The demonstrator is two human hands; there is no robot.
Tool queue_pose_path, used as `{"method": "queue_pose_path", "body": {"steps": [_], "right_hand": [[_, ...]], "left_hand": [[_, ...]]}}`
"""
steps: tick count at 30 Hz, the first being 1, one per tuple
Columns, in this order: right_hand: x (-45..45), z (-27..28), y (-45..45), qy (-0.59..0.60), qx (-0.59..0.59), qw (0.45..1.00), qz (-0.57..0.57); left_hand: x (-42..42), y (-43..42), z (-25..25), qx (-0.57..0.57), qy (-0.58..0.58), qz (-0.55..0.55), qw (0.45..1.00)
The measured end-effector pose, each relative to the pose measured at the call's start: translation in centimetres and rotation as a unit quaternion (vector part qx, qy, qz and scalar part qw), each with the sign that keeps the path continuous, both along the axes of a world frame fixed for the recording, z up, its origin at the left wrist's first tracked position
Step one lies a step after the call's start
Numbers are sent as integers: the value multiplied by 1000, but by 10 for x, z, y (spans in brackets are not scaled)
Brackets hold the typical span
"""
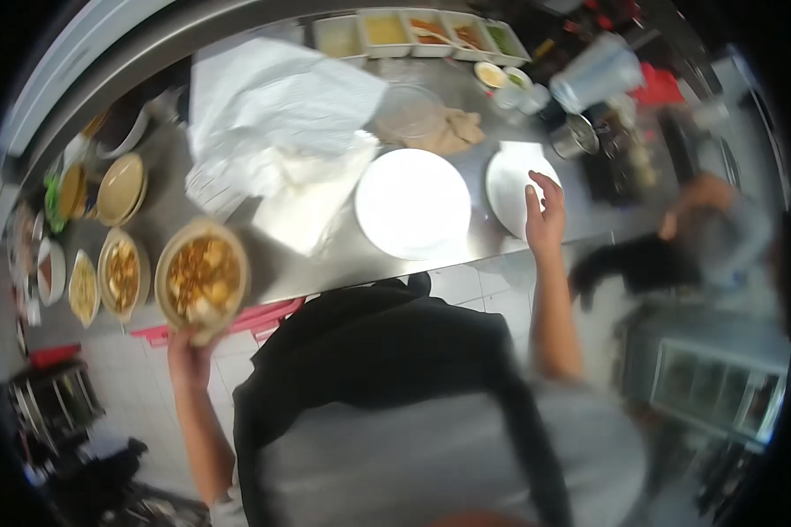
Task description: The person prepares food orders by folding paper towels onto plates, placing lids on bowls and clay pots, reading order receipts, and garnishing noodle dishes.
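Observation:
At the left, my left hand [192, 353] grips the near end of an oval bowl of food [204, 274], holding it at the counter's front edge. My right hand [546, 211] is over the near side of a white plate [505, 189], fingers apart and holding nothing. A larger round white plate [413, 204] lies between my hands. Two more oval dishes, one with brown and white food [121, 274] and one with pale food [83, 288], stand left of the held bowl.
White plastic sheets [277, 114] cover the counter's middle left. Behind are trays of ingredients [384, 31]. Stacked tan bowls [121, 189] stand at the left. A metal cup [576, 136] sits back right. Another person [707, 228] is close by at the right, blurred.

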State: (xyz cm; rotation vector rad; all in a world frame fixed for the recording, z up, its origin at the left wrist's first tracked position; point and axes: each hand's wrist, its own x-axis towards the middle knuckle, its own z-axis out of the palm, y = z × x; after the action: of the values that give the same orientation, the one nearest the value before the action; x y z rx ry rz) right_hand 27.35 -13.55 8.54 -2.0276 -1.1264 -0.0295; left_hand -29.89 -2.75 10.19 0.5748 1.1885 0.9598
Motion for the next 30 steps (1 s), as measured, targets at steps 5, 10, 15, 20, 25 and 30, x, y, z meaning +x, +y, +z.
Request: {"method": "queue_pose_path", "body": {"steps": [5,10,15,20,25,30], "right_hand": [[75,-47,-44,-37,-106,977,-181],[80,-9,-42,92,-34,985,-143],[68,45,-32,476,34,856,199],[102,32,-43,512,18,831,219],[146,18,-55,528,14,833,163],[167,-20,-54,532,6,831,162]], "left_hand": [[51,-19,48,-6,28,-109,994],[152,-22,52,19,11,-195,981],[311,-29,42,-13,-67,-297,952],[440,-46,-10,28,-178,-365,914],[496,-57,-35,27,-188,-393,900],[501,-51,-20,50,28,-457,888]]}}
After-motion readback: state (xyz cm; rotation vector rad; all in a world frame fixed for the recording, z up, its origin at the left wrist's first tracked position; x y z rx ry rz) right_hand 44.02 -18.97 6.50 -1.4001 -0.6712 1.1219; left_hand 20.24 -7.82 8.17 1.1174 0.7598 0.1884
